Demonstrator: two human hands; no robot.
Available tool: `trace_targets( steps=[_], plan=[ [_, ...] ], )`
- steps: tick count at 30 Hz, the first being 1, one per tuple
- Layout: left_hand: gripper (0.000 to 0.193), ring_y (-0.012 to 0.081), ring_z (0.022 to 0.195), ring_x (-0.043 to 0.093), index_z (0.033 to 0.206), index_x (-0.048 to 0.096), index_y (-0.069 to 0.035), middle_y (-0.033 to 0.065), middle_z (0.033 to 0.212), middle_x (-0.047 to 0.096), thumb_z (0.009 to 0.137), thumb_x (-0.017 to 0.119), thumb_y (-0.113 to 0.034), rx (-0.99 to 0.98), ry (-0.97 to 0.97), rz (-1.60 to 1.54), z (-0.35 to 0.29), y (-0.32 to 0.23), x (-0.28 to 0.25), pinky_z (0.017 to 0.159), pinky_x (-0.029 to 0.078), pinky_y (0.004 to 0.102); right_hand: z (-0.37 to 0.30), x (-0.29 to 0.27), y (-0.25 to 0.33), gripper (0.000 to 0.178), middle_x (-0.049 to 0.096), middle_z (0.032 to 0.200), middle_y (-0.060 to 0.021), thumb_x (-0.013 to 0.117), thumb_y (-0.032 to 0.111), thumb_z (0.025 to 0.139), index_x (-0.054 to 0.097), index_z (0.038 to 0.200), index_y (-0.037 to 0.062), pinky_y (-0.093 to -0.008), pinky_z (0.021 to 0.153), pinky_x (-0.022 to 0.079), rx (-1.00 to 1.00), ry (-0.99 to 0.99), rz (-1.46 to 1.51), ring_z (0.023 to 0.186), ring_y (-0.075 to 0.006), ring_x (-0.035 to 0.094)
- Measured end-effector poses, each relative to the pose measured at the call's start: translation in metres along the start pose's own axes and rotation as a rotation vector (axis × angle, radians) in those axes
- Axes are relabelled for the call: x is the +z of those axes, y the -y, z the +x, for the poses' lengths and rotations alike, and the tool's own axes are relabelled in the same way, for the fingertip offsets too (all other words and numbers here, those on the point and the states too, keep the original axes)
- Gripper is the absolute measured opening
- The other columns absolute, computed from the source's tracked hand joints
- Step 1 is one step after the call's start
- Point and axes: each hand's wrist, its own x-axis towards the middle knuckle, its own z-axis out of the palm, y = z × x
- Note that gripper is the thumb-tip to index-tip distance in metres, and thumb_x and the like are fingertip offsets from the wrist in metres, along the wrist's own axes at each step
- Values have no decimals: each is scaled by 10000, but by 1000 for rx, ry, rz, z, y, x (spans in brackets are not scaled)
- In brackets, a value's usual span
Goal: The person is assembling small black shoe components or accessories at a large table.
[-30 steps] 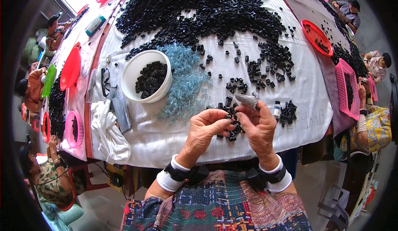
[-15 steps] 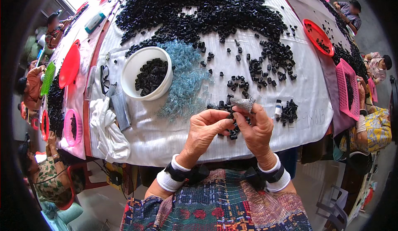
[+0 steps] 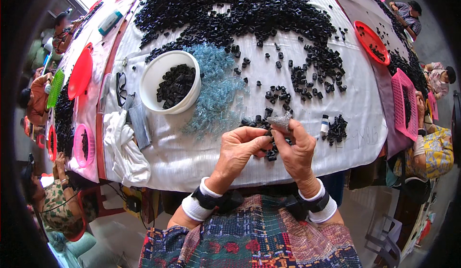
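Small black pieces point(image 3: 259, 13) lie in a broad heap across the far side of a table spread with a white cloth point(image 3: 357, 87), with looser ones trailing toward the near edge and a little cluster directly under the person's two bare hands. The left hand point(image 3: 235, 155) comes in from below, thumb and forefinger pinched together on what appears to be one black piece, though the fingers cover most of it and it is hard to be certain. The right hand point(image 3: 298, 149) is close beside it, fingers curled around a grey, cone-shaped object point(image 3: 280, 121) whose point faces left, above the pinching fingertips. Each wrist wears a white band with a black strap over it.

To the left of the hands, a round white bowl point(image 3: 161, 71) holds more black pieces. Against its right side spreads a patch of clear, pale blue bits point(image 3: 216, 92). Further left are a pair of dark-framed glasses point(image 3: 121, 85), a folded grey-blue item point(image 3: 139, 127) and a crumpled white cloth bundle point(image 3: 124, 150). Right of the hands, a small white bottle point(image 3: 324, 125) with a dark cap is next to a small separate pile of black pieces.

On neighbouring tables are a red dish point(image 3: 366, 35) and a pink basket point(image 3: 399, 119) at right, and a red tray point(image 3: 80, 75) at left. Other people sit at both sides.
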Motion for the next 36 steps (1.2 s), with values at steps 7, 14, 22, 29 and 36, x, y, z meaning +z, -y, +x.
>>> trace_targets(
  steps=[7, 14, 22, 29, 36],
  plan=[
    [219, 160, 764, 654, 997, 619, 18, 103, 881, 665, 822, 661, -107, -39, -44, -61, 2, 13, -1, 606, 521, 242, -5, 7, -8, 163, 643, 784, -111, 650, -1, 766, 601, 921, 16, -278, 598, 497, 52, -18, 22, 663, -177, 636],
    [260, 180, 820, 662, 1013, 617, 11, 98, 910, 664, 815, 678, -148, -153, 5, -114, 6, 9, -4, 602, 529, 236, -3, 3, -8, 171, 632, 804, -119, 634, -11, 766, 596, 932, 4, -292, 602, 498, 23, 34, -27, 674, -198, 633],
    [207, 153, 685, 652, 989, 608, 20, 99, 854, 657, 831, 644, -108, -196, 15, -148, 10, 5, -3, 537, 535, 225, 0, 1, -3, 169, 615, 781, -126, 620, -31, 756, 584, 919, -4, -302, 583, 491, -24, 73, -72, 654, -206, 622],
    [166, 130, 663, 649, 917, 610, 5, 97, 828, 656, 817, 638, -124, -206, -17, -188, 11, 3, -4, 515, 533, 214, 3, -3, -2, 279, 587, 876, -144, 663, 16, 711, 551, 964, -24, -342, 624, 492, 84, 211, 7, 762, -276, 604],
    [151, 90, 584, 596, 878, 627, -3, 60, 752, 646, 818, 622, -141, -176, 31, -207, 13, 1, -7, 487, 480, 184, 9, -3, -7, 444, 524, 937, -191, 752, 154, 635, 529, 968, -36, -407, 743, 459, -302, 260, -232, 858, -353, 529]
  ],
)
